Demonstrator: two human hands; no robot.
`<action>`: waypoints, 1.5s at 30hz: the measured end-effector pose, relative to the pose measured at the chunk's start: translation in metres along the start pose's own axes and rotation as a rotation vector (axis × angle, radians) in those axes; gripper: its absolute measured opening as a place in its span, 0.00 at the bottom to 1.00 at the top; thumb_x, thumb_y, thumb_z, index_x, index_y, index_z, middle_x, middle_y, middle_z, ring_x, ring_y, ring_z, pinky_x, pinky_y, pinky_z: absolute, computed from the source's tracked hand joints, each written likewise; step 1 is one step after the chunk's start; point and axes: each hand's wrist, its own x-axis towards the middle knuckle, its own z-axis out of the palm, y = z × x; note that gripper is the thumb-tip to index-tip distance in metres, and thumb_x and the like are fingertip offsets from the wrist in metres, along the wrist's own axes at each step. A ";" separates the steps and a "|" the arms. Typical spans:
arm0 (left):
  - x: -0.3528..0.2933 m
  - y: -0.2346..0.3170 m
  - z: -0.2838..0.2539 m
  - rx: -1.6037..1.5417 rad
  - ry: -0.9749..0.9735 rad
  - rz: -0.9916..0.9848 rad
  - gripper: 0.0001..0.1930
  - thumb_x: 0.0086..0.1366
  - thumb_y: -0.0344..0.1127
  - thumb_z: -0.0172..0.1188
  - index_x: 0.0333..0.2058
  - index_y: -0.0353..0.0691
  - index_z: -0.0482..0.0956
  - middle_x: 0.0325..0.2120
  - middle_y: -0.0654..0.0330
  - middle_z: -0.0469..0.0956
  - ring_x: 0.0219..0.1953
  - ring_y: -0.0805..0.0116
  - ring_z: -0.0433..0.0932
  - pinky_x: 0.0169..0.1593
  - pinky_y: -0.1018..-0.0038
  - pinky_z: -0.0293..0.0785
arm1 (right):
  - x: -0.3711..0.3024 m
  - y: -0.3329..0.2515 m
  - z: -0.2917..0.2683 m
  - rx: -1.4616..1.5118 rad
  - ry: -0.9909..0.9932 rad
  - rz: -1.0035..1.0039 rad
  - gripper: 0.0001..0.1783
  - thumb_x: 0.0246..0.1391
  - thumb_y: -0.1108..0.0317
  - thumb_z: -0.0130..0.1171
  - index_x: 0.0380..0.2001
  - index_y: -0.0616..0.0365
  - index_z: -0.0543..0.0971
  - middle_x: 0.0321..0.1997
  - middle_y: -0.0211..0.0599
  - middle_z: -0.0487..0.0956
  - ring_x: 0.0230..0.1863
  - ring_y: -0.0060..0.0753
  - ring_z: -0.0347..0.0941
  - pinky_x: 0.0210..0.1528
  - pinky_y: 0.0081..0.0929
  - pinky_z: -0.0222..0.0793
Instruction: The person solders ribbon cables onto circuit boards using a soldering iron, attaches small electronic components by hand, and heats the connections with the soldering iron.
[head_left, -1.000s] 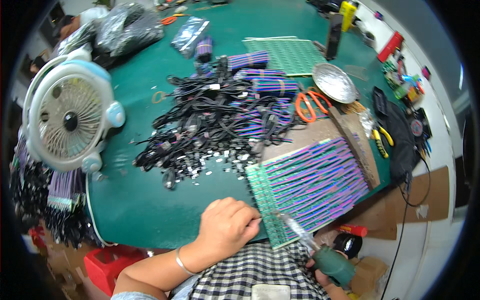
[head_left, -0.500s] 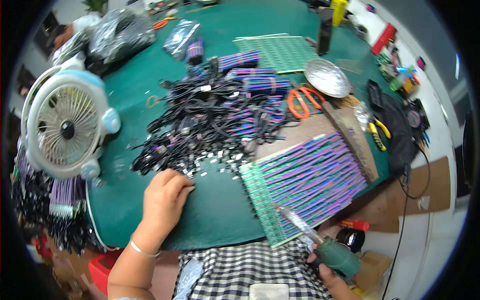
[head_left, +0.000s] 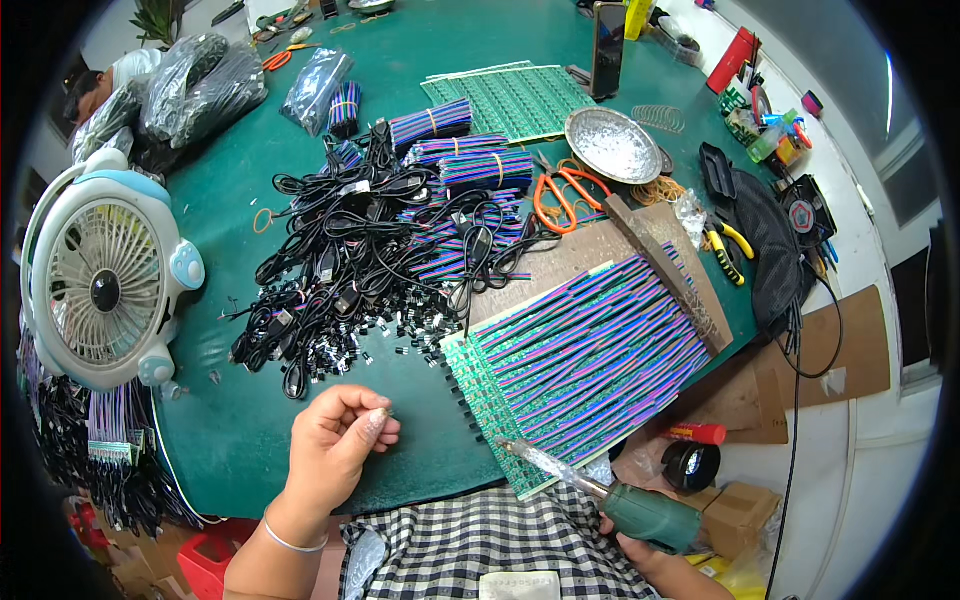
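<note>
While the left hand (head_left: 335, 440) pinches a tiny dark part at the desk's (head_left: 230, 430) near edge, the right hand (head_left: 640, 545) grips a green soldering iron (head_left: 600, 495) beside the striped board panel (head_left: 580, 360).

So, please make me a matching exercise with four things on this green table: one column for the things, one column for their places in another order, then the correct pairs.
Things:
1. desk fan
2. orange-handled scissors
3. round metal dish
4. soldering iron

Places:
A. in the right hand, its tip at the near edge of the green circuit panel
B. at the left edge of the green table
C. far side, beside the upright black phone
D. between the dish and the pile of black cables

Pairs: 1-B, 2-D, 3-C, 4-A
</note>
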 end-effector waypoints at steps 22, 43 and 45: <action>-0.018 -0.002 0.026 -0.109 -0.271 -0.005 0.06 0.59 0.22 0.59 0.36 0.34 0.75 0.33 0.63 0.75 0.36 0.78 0.74 0.43 0.81 0.72 | 0.015 -0.027 0.005 0.243 0.084 0.028 0.31 0.52 0.48 0.55 0.45 0.66 0.66 0.31 0.39 0.77 0.33 0.31 0.75 0.38 0.27 0.72; -0.022 0.005 0.080 0.540 -0.435 0.805 0.12 0.44 0.27 0.67 0.30 0.41 0.78 0.27 0.61 0.77 0.28 0.62 0.77 0.32 0.71 0.74 | 0.068 -0.077 0.060 0.438 -0.117 0.228 0.07 0.58 0.71 0.54 0.40 0.58 0.75 0.33 0.23 0.74 0.31 0.13 0.67 0.32 0.15 0.64; -0.019 0.003 0.078 0.619 -0.401 0.946 0.14 0.42 0.30 0.68 0.31 0.43 0.78 0.28 0.65 0.76 0.27 0.66 0.75 0.29 0.72 0.72 | 0.068 -0.077 0.061 0.407 -0.116 0.200 0.07 0.58 0.71 0.54 0.40 0.58 0.75 0.33 0.24 0.75 0.31 0.13 0.67 0.33 0.15 0.65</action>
